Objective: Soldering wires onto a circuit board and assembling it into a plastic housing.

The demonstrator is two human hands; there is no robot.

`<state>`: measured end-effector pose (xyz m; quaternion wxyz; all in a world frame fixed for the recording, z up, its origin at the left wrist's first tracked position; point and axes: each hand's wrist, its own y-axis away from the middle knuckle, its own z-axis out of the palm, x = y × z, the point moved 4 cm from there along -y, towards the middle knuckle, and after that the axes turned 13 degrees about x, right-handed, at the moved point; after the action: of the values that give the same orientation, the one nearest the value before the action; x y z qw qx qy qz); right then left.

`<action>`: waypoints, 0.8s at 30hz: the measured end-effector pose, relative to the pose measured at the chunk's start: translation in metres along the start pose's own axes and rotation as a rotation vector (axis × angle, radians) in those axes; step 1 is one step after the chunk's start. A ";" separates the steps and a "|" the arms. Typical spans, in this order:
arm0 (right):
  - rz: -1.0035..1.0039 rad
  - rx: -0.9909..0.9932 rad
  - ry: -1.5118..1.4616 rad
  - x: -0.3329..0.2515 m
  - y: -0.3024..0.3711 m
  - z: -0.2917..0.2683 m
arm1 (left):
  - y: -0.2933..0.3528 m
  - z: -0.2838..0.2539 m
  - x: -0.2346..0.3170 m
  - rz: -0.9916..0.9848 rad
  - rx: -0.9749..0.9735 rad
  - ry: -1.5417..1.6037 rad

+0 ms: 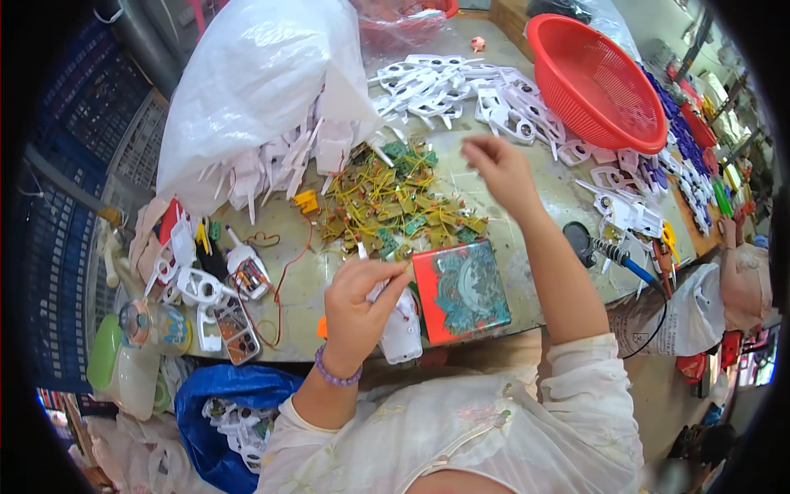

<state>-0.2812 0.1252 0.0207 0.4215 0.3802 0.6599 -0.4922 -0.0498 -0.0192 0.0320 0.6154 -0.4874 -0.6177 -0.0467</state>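
Note:
My left hand [356,306] is pinched, thumb against forefinger, at the left edge of a red box [440,323] with a blue-green crusted top. Whatever sits between those fingertips is too small to make out. Partly under this hand lies a white plastic housing [401,336] at the table's front edge. My right hand [500,173] hovers over the table, fingers bent and a little apart, with nothing visible in them. To its left spreads a heap of small circuit boards with yellow wires [391,198]. Beyond it are piled white plastic frames [436,86].
A large white plastic bag [263,74] of white parts stands at back left. A red basket [597,86] is at back right. A soldering iron [629,263] with a blue handle rests at right. A blue bag [218,391] of white parts hangs below the table's left front.

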 end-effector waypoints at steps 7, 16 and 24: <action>-0.180 0.428 1.067 0.108 -0.152 -0.073 | 0.010 -0.004 -0.001 0.213 0.014 -0.042; 0.146 0.306 0.955 0.193 -0.275 -0.116 | 0.041 -0.047 -0.015 0.169 0.124 -0.209; 0.333 0.085 0.943 0.216 -0.296 -0.115 | 0.031 -0.029 -0.022 0.091 0.043 -0.378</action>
<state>-0.6502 0.1883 -0.0641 0.1343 0.6782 0.6884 -0.2192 -0.0136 -0.0342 0.0048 0.5001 -0.5019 -0.7003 0.0867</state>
